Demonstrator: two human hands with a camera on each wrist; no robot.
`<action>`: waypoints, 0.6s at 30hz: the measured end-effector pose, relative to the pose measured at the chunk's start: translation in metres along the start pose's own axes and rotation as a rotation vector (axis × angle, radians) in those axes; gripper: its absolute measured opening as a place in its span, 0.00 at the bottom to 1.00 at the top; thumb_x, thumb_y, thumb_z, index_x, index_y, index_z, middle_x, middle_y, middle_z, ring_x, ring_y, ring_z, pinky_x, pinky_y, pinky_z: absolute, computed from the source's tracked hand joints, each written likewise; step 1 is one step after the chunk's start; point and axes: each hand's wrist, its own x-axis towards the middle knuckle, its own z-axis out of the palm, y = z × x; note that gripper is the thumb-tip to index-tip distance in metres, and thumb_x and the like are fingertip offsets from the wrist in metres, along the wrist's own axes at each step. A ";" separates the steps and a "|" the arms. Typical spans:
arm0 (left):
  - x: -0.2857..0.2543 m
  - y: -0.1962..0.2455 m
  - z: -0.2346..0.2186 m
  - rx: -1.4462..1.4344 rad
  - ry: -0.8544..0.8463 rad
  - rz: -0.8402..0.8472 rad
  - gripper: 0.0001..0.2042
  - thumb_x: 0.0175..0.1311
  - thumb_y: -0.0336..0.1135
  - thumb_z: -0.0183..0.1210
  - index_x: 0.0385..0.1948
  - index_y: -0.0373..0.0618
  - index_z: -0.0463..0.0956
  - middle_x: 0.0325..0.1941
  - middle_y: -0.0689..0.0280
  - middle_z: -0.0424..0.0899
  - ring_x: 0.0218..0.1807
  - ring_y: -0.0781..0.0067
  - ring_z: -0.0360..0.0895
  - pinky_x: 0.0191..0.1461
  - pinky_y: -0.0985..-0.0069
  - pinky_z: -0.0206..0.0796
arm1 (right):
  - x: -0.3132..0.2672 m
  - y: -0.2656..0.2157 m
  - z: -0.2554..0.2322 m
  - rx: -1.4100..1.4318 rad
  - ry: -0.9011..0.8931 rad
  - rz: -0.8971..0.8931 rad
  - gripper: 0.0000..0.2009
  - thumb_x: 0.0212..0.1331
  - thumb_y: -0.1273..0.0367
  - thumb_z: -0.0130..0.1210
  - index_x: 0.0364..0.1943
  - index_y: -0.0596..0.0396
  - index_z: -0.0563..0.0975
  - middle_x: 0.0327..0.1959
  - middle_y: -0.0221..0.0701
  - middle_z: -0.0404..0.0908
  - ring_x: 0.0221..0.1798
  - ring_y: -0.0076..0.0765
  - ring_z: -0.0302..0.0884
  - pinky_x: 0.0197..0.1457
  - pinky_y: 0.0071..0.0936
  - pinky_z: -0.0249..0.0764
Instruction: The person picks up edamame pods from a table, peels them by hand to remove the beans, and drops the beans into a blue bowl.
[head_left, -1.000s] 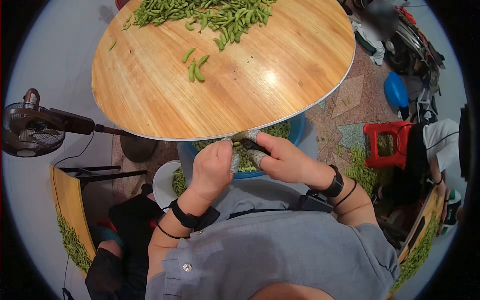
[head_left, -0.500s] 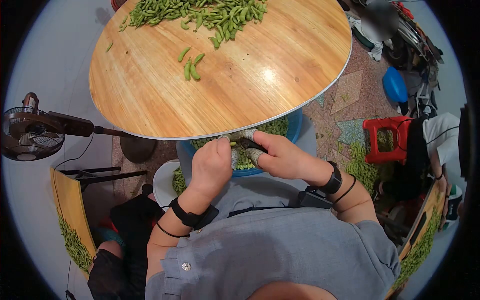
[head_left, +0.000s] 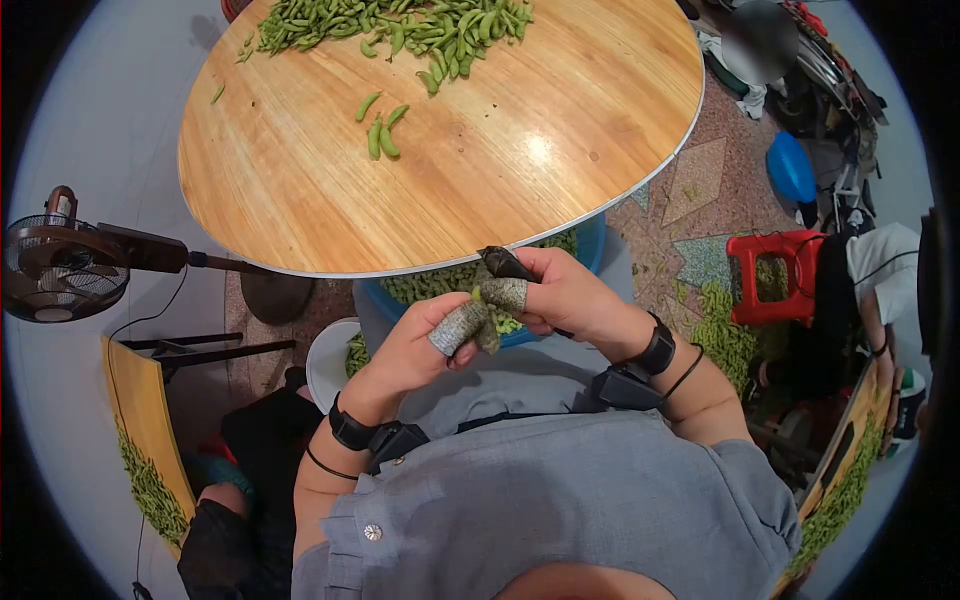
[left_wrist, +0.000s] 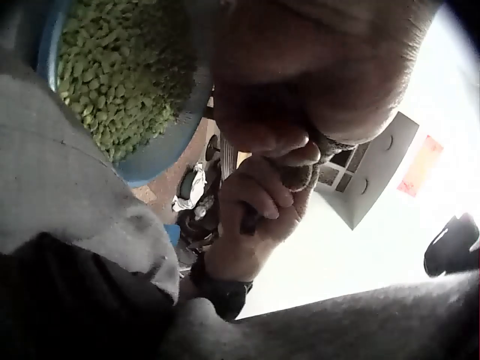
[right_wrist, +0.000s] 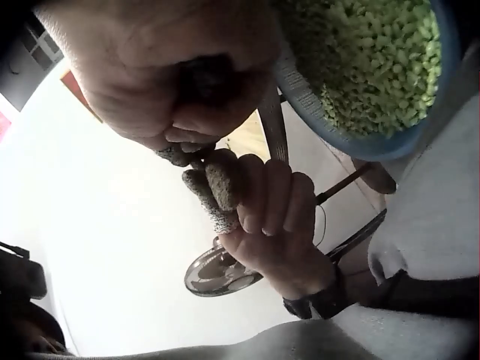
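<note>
My left hand (head_left: 420,338) pinches a green soybean pod (head_left: 477,293) between thumb and fingertips, with most of the pod hidden. Greyish, speckled wraps cover the thumb and a finger. My right hand (head_left: 572,292) has its wrapped thumb against the pod's upper end and grips a slim black tool (head_left: 506,262), whose kind I cannot tell. Both hands meet over the near side of a blue basin (head_left: 592,245), just below the table edge. Shelled green beans (left_wrist: 124,75) fill the basin in the left wrist view.
A round wooden table (head_left: 300,180) carries a pile of pods (head_left: 390,25) and several loose pods. A white bucket (head_left: 325,365) stands left of my lap, and a fan (head_left: 65,265) farther left. To the right are a red stool (head_left: 740,285), pods on the floor (head_left: 722,345) and another person (head_left: 885,270).
Both hands have come a little toward my body and turned, so the left thumb now lies on top. The black tool shows more, its dark end pointing toward the table edge.
</note>
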 end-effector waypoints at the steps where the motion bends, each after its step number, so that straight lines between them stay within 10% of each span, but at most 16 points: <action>1: -0.001 -0.002 -0.001 -0.002 0.002 -0.001 0.08 0.68 0.33 0.46 0.34 0.40 0.72 0.17 0.71 0.69 0.20 0.82 0.65 0.23 0.82 0.57 | 0.000 0.000 0.001 0.000 -0.001 0.002 0.08 0.61 0.66 0.54 0.38 0.55 0.75 0.17 0.18 0.65 0.16 0.11 0.56 0.18 0.14 0.51; 3: -0.003 -0.007 -0.003 -0.547 -0.171 -0.046 0.09 0.69 0.37 0.48 0.34 0.41 0.72 0.14 0.71 0.67 0.19 0.83 0.63 0.22 0.82 0.56 | -0.001 0.001 0.005 -0.011 -0.042 -0.066 0.07 0.61 0.67 0.53 0.37 0.55 0.75 0.18 0.18 0.66 0.17 0.11 0.56 0.18 0.15 0.51; 7: 0.002 -0.011 -0.004 -0.752 -0.326 -0.055 0.12 0.67 0.42 0.52 0.33 0.41 0.72 0.13 0.70 0.68 0.18 0.81 0.64 0.21 0.80 0.56 | 0.001 0.008 0.008 0.050 -0.089 -0.137 0.07 0.61 0.67 0.53 0.37 0.55 0.75 0.18 0.18 0.66 0.17 0.11 0.56 0.18 0.15 0.50; 13: 0.002 -0.010 -0.001 0.870 0.279 0.326 0.04 0.63 0.31 0.54 0.32 0.41 0.75 0.24 0.70 0.77 0.24 0.80 0.73 0.28 0.83 0.66 | 0.005 0.015 0.006 -0.103 0.096 -0.030 0.07 0.53 0.71 0.52 0.34 0.58 0.75 0.19 0.20 0.68 0.20 0.14 0.59 0.21 0.16 0.55; 18: 0.000 -0.008 -0.002 0.007 0.145 0.031 0.05 0.65 0.29 0.51 0.33 0.39 0.74 0.24 0.68 0.77 0.22 0.81 0.70 0.28 0.82 0.66 | 0.006 0.027 0.002 -0.536 0.201 -0.380 0.08 0.52 0.71 0.51 0.34 0.61 0.74 0.24 0.23 0.73 0.27 0.15 0.65 0.28 0.17 0.63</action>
